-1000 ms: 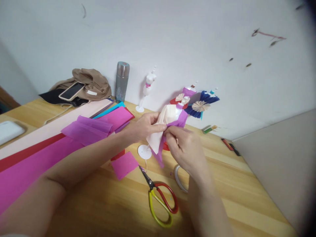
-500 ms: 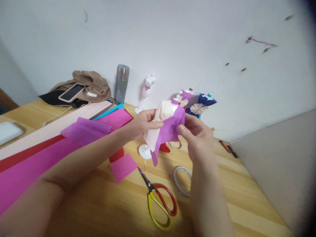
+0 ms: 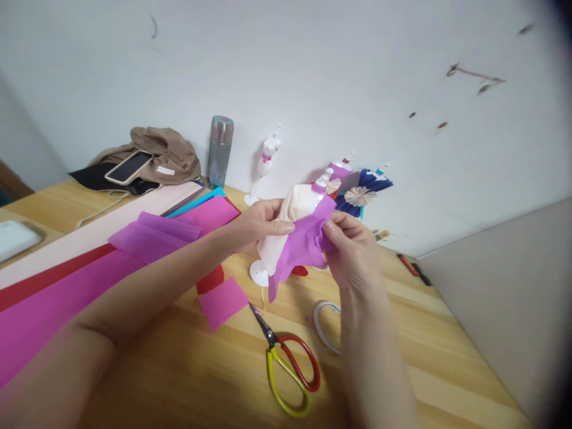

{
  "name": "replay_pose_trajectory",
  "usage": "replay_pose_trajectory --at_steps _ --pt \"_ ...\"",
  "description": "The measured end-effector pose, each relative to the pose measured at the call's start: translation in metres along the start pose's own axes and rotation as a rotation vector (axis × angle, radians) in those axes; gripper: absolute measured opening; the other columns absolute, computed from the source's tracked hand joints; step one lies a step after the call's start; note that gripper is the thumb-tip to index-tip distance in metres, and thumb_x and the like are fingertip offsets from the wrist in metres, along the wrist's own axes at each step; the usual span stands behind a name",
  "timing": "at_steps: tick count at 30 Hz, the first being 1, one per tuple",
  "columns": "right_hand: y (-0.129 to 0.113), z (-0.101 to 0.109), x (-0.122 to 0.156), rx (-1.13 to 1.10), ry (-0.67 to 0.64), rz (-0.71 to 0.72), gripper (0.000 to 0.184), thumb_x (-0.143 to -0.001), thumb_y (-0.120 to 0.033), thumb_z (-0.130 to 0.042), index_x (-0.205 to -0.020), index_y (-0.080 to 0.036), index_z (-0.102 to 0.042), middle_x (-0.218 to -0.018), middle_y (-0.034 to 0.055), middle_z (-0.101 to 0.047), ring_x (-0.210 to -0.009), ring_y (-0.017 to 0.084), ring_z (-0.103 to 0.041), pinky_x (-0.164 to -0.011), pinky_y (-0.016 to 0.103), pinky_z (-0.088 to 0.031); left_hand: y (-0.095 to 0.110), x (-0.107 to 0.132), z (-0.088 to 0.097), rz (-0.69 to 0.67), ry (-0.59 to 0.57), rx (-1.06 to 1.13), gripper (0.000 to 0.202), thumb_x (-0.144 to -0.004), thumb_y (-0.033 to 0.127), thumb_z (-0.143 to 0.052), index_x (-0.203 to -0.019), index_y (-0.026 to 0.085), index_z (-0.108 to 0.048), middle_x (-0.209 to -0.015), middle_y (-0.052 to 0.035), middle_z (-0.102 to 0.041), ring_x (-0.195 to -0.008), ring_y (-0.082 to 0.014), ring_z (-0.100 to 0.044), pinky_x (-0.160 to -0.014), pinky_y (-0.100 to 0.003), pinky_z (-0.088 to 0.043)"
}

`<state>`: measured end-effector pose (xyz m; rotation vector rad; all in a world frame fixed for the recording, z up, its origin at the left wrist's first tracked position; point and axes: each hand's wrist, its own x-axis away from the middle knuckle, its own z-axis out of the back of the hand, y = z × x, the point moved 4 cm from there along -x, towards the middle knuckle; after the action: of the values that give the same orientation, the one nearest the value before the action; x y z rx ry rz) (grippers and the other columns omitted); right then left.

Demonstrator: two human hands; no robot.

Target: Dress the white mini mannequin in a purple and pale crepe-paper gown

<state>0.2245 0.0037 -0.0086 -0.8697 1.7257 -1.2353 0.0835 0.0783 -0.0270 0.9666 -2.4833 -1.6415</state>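
A small white mannequin (image 3: pixel 320 189), tilted above the table, is wrapped in cream paper (image 3: pixel 295 202) and purple tissue paper (image 3: pixel 298 243). My left hand (image 3: pixel 263 223) is closed around its wrapped body, the thumb pressing on the papers; its far fingers are hidden behind. My right hand (image 3: pixel 357 247) pinches the right edge of the purple paper between thumb and fingers. The mannequin's round white base (image 3: pixel 259 273) shows below my left hand. Scissors (image 3: pixel 272 339) with one red and one yellow handle lie below, near a pink paper square (image 3: pixel 223 302).
Long coloured paper sheets (image 3: pixel 53 307) cover the left side. A roll of tape (image 3: pixel 325 326) lies beside my right forearm. Against the wall stand a flask (image 3: pixel 220 152), a bare mannequin (image 3: pixel 269 156) and a mannequin in blue (image 3: pixel 373 185). A phone (image 3: pixel 129 167) rests near brown cloth (image 3: pixel 174 152).
My right hand has shifted slightly left and down, and the purple paper's lower tip has swung left. More of the mannequin's top now shows. My left hand has barely moved.
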Motion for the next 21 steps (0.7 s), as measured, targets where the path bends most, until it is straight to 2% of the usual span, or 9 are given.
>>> replay_pose_trajectory --at_steps 5,9,12,17,21 --pt "0.0032 -0.0025 0.0012 0.085 0.031 0.081 0.019 -0.061 -0.027 -0.076 -0.068 -0.021 -0.059 -0.062 -0.0045 -0.058 -0.052 0.010 -0.048 -0.049 0.023 -0.039 -0.0007 -0.0002 -0.0020 0.006 -0.011 -0.049 0.039 -0.065 0.030 -0.085 -0.096 0.013 -0.069 -0.085 -0.0057 -0.070 -0.077 -0.0153 -0.064 -0.074 -0.027 -0.049" --pt "0.0029 -0.0058 0.0029 0.214 0.030 0.153 0.011 -0.066 -0.024 -0.067 -0.075 -0.020 -0.061 -0.067 -0.0030 -0.061 -0.054 0.011 -0.051 -0.049 0.024 -0.041 -0.0038 0.0007 0.0001 0.037 0.009 -0.114 0.041 -0.064 0.032 -0.085 -0.097 0.013 -0.070 -0.086 -0.0049 -0.069 -0.076 -0.0149 -0.063 -0.072 -0.027 -0.048" --pt "0.0028 -0.0051 0.0024 0.259 0.075 0.196 0.015 -0.065 -0.022 -0.067 -0.078 -0.021 -0.061 -0.072 -0.0017 -0.064 -0.058 0.013 -0.055 -0.051 0.025 -0.044 -0.0053 0.0018 0.0010 0.047 0.022 -0.128 0.042 -0.064 0.032 -0.085 -0.098 0.013 -0.069 -0.088 -0.0045 -0.068 -0.077 -0.0148 -0.062 -0.073 -0.027 -0.048" --pt "0.0003 -0.0026 0.0018 0.335 0.147 0.348 0.018 -0.063 -0.016 -0.068 -0.077 -0.022 -0.059 -0.087 0.0004 -0.067 -0.084 0.018 -0.062 -0.074 0.032 -0.050 -0.0054 0.0024 -0.0007 0.045 0.013 -0.140 0.041 -0.065 0.033 -0.084 -0.097 0.012 -0.068 -0.089 -0.0063 -0.068 -0.078 -0.0161 -0.063 -0.074 -0.028 -0.049" --pt "0.0010 -0.0047 0.0018 0.280 0.092 0.315 0.017 -0.065 -0.020 -0.070 -0.070 -0.022 -0.054 -0.090 0.0016 -0.067 -0.086 0.019 -0.063 -0.072 0.034 -0.051 -0.0042 0.0025 -0.0017 0.044 0.012 -0.143 0.038 -0.065 0.031 -0.084 -0.093 0.011 -0.068 -0.087 -0.0058 -0.069 -0.076 -0.0154 -0.063 -0.073 -0.028 -0.049"
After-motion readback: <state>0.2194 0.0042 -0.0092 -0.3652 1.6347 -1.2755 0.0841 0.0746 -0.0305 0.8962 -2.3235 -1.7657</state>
